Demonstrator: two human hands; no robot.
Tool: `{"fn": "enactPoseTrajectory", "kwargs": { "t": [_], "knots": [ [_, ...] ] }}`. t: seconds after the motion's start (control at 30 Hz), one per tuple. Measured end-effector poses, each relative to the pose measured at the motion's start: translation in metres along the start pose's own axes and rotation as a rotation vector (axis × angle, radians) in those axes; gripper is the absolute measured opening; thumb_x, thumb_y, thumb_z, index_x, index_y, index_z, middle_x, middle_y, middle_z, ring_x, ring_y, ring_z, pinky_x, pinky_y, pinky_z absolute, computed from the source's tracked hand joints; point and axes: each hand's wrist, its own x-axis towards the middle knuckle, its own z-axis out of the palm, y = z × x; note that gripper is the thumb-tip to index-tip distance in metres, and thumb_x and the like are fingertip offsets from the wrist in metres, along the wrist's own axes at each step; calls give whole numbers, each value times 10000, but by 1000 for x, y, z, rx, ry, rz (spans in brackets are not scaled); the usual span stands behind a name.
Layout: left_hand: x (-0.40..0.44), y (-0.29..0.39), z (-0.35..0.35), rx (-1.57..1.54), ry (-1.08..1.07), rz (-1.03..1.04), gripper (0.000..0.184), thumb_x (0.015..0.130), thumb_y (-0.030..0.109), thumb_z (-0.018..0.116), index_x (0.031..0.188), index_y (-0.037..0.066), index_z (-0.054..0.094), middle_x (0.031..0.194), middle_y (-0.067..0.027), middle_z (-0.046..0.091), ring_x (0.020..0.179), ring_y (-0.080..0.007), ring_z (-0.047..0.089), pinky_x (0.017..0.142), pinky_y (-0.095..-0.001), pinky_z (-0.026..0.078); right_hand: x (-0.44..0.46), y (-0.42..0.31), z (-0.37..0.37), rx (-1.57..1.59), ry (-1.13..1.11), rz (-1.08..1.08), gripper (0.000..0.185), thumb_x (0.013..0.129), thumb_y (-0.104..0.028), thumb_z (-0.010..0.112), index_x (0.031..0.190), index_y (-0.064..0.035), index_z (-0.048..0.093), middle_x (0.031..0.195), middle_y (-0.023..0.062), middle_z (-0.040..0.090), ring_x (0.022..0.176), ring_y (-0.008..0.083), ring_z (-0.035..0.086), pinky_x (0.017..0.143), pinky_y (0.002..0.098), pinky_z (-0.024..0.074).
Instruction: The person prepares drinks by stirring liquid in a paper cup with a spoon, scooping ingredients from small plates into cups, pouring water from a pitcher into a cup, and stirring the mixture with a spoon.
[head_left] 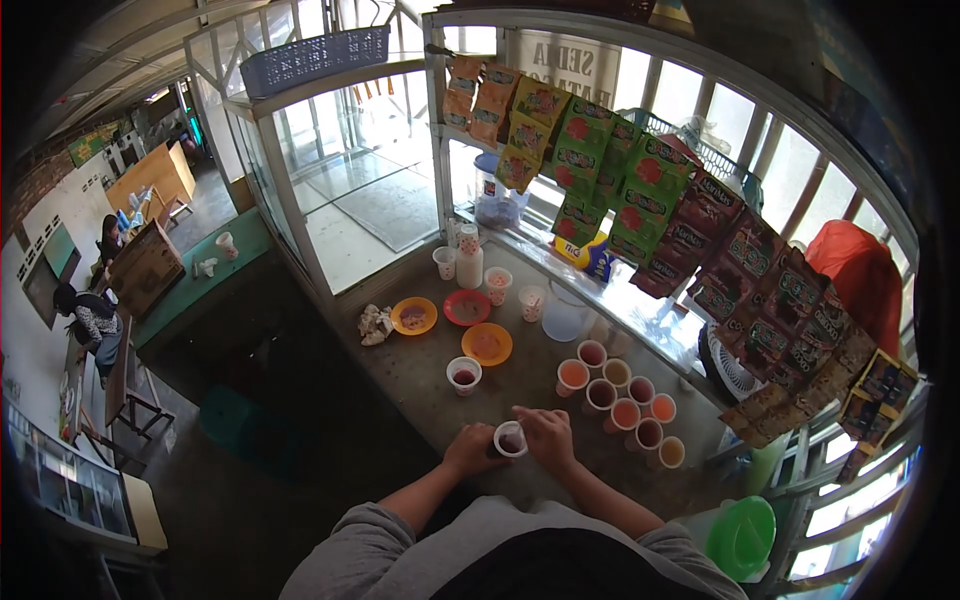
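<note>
White crumpled wad point(375, 325) at left on the tabletop point(420, 385), beside an orange plate point(414, 316). Left hand point(470, 452): part-closed, curled against the small cup point(510, 440) of dark contents, near the front edge; resting or lifted, cannot tell. I judge a light, level grip best; a hard squeeze could buckle the wall. Right hand point(546, 438): fingers nearly together by the rim; whether they pinch anything, cannot tell. I'd keep its motions small, clear of the filled cups point(625, 414) grouped at right.
</note>
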Motion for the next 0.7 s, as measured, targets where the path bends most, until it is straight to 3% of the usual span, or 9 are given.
{"fn": "enactPoseTrajectory", "kwargs": {
  "t": [0.2,0.27,0.33,0.37,0.5,0.57,0.7],
  "knots": [
    [-3,-7,9,54,-25,-27,514,706,427,866,1060,102,684,995,-122,687,1001,-340,642,887,-478,480,-4,3,-7,44,10,97,242,891,-82,673,1098,-173,758,902,1,741,864,184,704,859,386,403],
    [0,-5,7,46,20,-90,576,671,447,888,1077,94,683,997,-141,684,991,-349,638,883,-480,480,-1,2,-7,63,-90,161,220,874,-102,710,1080,-162,754,855,3,732,847,183,705,874,380,403],
    [4,3,1,39,59,-74,571,665,436,890,1073,95,683,986,-145,679,983,-355,638,881,-479,484,8,-1,-10,265,32,353,193,850,-135,758,1042,-148,745,814,12,722,816,181,701,892,373,404],
    [4,2,1,59,84,-84,528,688,404,872,1068,92,679,998,-136,682,993,-350,639,888,-481,486,11,4,-9,194,62,288,109,830,-88,762,932,-79,726,845,62,755,781,234,723,778,355,526],
    [0,-13,16,58,110,-42,491,720,313,835,1121,86,665,1078,-123,685,1051,-338,637,931,-474,484,8,9,-4,362,-105,284,73,828,-76,757,886,-50,720,856,73,759,780,237,726,746,336,540],
    [-4,-14,18,62,153,-36,511,724,291,827,1158,85,652,1116,-121,682,1078,-334,633,950,-468,481,12,10,-6,264,-29,300,80,829,-147,773,889,-106,739,820,40,724,770,191,679,839,361,428],
    [-7,-16,16,55,138,-84,573,739,246,814,1251,85,614,1202,-119,668,1133,-329,624,998,-454,467,8,8,-5,213,-173,269,78,832,-139,757,903,-113,740,845,39,727,780,202,672,835,372,421]
  ]
}}
